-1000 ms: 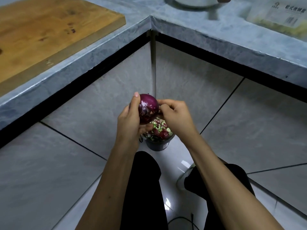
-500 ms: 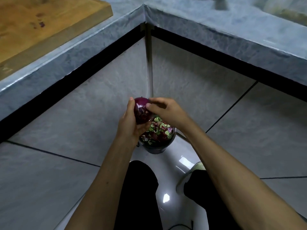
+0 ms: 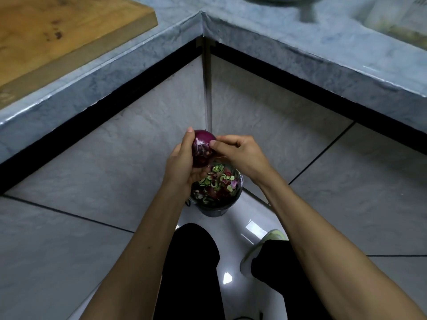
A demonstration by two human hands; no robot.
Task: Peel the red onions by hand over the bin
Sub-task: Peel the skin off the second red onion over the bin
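Observation:
A glossy dark-purple red onion (image 3: 202,144) is held over a small dark bin (image 3: 216,210) on the floor. My left hand (image 3: 181,166) wraps around the onion's left side and underside. The thumb and fingers of my right hand (image 3: 238,152) pinch at the skin on the onion's right side. Green and purple vegetable scraps fill the bin, and my hands hide part of its rim.
A grey stone counter (image 3: 277,42) forms an inside corner above the bin, with a wooden cutting board (image 3: 57,31) at the top left. Tiled cabinet fronts stand behind the bin. My legs in black trousers and a light shoe (image 3: 261,248) are on the glossy floor below.
My right hand's fingers have shifted from the onion's side up onto its top right, and the onion has turned a little in my left hand. The camera view has also moved slightly.

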